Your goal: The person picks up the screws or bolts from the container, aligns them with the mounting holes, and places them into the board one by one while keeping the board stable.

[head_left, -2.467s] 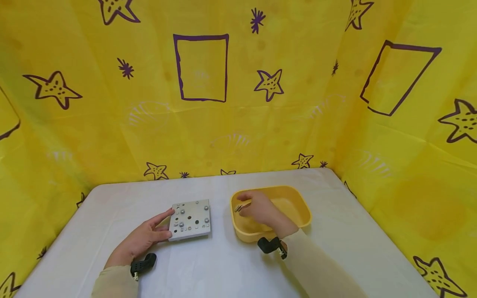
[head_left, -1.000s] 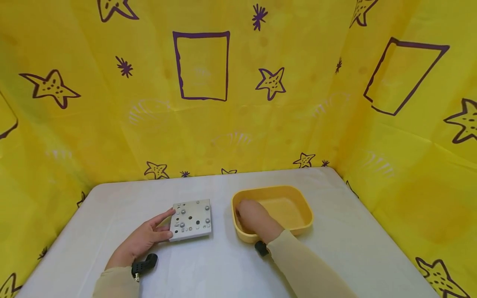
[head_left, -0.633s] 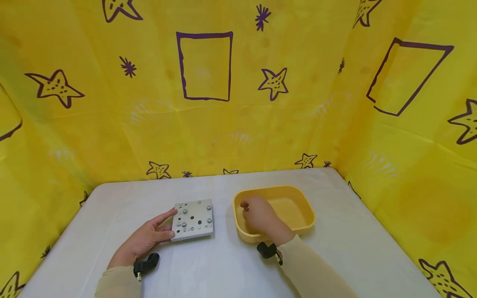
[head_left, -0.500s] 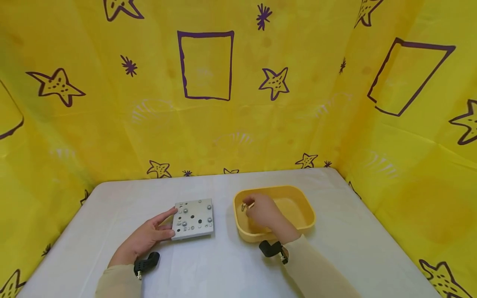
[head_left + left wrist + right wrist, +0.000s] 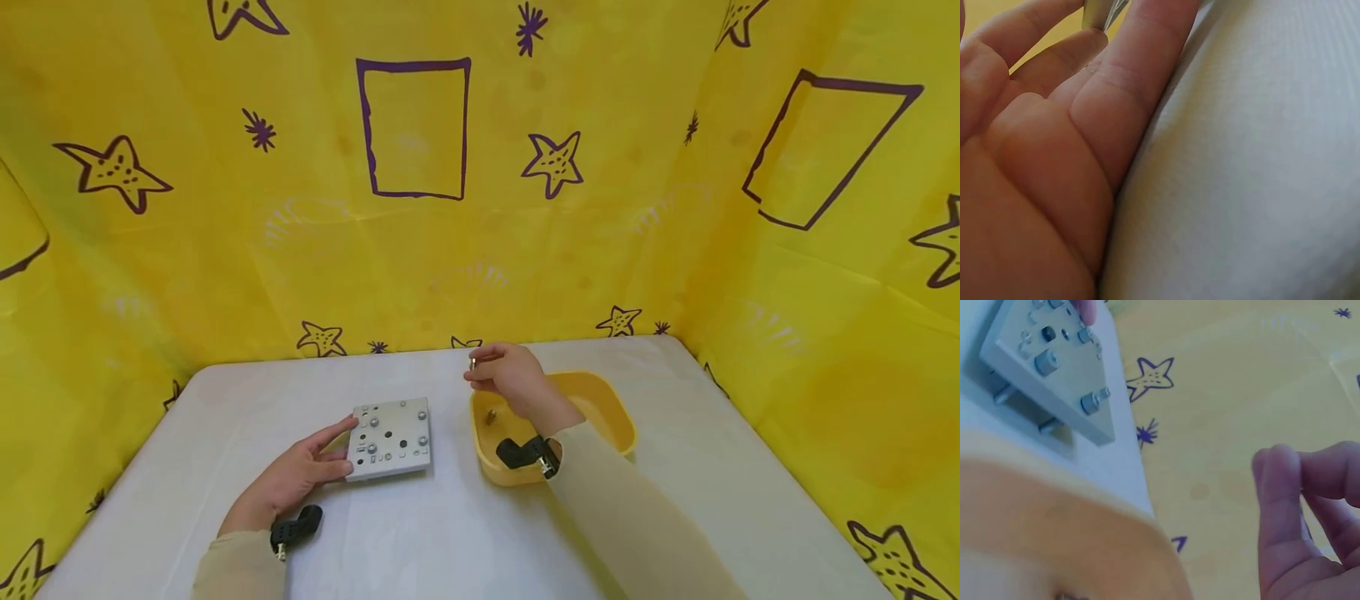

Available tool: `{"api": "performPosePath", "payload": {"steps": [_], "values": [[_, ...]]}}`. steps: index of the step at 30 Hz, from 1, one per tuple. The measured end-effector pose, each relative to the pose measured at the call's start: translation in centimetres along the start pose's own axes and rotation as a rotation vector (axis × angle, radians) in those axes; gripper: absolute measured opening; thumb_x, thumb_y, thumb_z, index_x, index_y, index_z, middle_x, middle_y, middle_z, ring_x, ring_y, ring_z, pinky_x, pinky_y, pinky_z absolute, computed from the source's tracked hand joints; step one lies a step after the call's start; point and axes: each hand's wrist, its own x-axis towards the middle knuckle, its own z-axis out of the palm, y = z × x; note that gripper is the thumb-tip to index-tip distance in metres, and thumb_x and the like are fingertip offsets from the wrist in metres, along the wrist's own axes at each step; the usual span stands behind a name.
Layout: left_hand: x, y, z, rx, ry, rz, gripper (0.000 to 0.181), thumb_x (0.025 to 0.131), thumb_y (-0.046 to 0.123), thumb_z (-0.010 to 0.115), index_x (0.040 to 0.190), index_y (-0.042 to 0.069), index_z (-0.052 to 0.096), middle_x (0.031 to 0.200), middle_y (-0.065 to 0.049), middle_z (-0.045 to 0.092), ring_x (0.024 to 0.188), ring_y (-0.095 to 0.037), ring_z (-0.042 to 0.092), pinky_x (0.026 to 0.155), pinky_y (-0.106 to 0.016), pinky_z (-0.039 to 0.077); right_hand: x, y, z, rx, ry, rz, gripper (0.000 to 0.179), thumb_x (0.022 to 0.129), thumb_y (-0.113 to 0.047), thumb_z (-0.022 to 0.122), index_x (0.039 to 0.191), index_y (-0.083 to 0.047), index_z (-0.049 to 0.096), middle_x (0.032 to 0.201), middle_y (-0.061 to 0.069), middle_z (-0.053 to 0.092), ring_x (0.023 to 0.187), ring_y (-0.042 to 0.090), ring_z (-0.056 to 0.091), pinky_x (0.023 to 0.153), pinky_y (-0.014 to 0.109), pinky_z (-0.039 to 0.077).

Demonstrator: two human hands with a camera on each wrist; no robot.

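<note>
My left hand (image 5: pixel 288 479) grips the left edge of a pale metal plate (image 5: pixel 393 418), with holes and small silver bolt-like fittings on top. Short legs under the plate show in the right wrist view. My right hand (image 5: pixel 517 379) is raised over the far left rim of a yellow bin (image 5: pixel 504 477). Between its thumb and fingers it pinches a small brass-coloured metal piece (image 5: pixel 472 364), too small to tell its kind. Another small brass-coloured piece (image 5: pixel 491 416) lies inside the bin at the left. The right forearm hides part of the bin.
The plate and the bin stand side by side on a white-covered table (image 5: pixel 420 542), a narrow gap between them. A yellow cloth (image 5: pixel 300 250) with starfish drawings hangs behind the table and at both sides.
My right hand reached down in the bin, then rose out of it to the far left with a small brass-coloured piece. My left hand stays on the plate.
</note>
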Motion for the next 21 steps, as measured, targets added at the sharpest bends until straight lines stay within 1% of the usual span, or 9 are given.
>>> {"api": "performPosePath", "payload": {"steps": [3,6,8,10,12,14,18,21], "values": [[0.0,0.1,-0.1,0.007,-0.01,0.012,0.081,0.084,0.022,0.081,0.154,0.021,0.04,0.161,-0.018,0.023,0.129,-0.033,0.052,0.096,-0.035,0.05,1.0,-0.3,1.4,0.097,0.004,0.025,0.023,0.092,0.003,0.066,0.115,0.003,0.064,0.109,0.019,0.065,0.093,0.029,0.07,0.079,0.032,0.057],[0.0,0.1,-0.1,-0.024,-0.016,0.016,0.081,0.084,0.019,0.081,0.154,0.019,0.04,0.162,-0.017,0.022,0.128,-0.034,0.052,0.095,-0.035,0.05,1.9,-0.2,2.8,0.159,-0.002,0.047,0.024,0.092,0.004,0.066,0.116,0.004,0.061,0.111,0.022,0.064,0.09,0.028,0.071,0.079,0.032,0.057],[0.0,0.1,0.0,-0.045,-0.02,0.015,0.081,0.084,0.017,0.081,0.155,0.018,0.04,0.161,-0.018,0.022,0.127,-0.033,0.053,0.094,-0.034,0.051,2.5,0.1,3.8,0.192,-0.001,0.064,0.026,0.091,0.005,0.066,0.116,0.006,0.061,0.11,0.023,0.064,0.087,0.028,0.071,0.078,0.032,0.058],[0.0,0.1,0.0,-0.056,-0.017,0.01,0.081,0.084,0.016,0.081,0.154,0.019,0.04,0.161,-0.018,0.023,0.126,-0.033,0.054,0.094,-0.035,0.051,3.0,0.4,4.8,0.188,-0.001,0.071,0.026,0.09,0.005,0.067,0.116,0.006,0.062,0.108,0.021,0.065,0.085,0.027,0.071,0.076,0.031,0.058],[0.0,0.1,0.1,-0.051,-0.009,0.003,0.081,0.084,0.017,0.081,0.154,0.019,0.041,0.161,-0.018,0.024,0.126,-0.032,0.054,0.094,-0.034,0.051,3.4,0.9,5.9,0.171,0.001,0.07,0.025,0.09,0.005,0.068,0.114,0.006,0.064,0.103,0.019,0.067,0.081,0.025,0.07,0.073,0.03,0.058],[-0.1,0.1,0.1,-0.031,-0.002,-0.004,0.081,0.084,0.018,0.081,0.154,0.02,0.041,0.16,-0.019,0.024,0.126,-0.032,0.054,0.095,-0.035,0.05,3.7,1.3,7.0,0.12,-0.003,0.059,0.023,0.089,0.003,0.068,0.112,0.007,0.065,0.098,0.017,0.069,0.078,0.022,0.069,0.071,0.029,0.058],[-0.2,0.2,0.2,-0.006,0.017,-0.02,0.081,0.083,0.021,0.082,0.154,0.022,0.042,0.16,-0.02,0.026,0.126,-0.032,0.055,0.097,-0.036,0.049,3.9,2.3,9.5,-0.017,-0.003,0.036,0.014,0.088,0.001,0.069,0.102,0.003,0.068,0.086,0.012,0.07,0.071,0.02,0.066,0.069,0.03,0.058],[-0.2,0.3,0.1,-0.006,0.021,-0.028,0.082,0.083,0.021,0.082,0.154,0.023,0.042,0.159,-0.02,0.027,0.124,-0.032,0.056,0.096,-0.037,0.05,4.0,3.1,11.2,-0.145,0.002,0.036,0.006,0.089,-0.003,0.071,0.094,-0.003,0.069,0.08,0.008,0.07,0.068,0.019,0.065,0.069,0.032,0.058]]}}
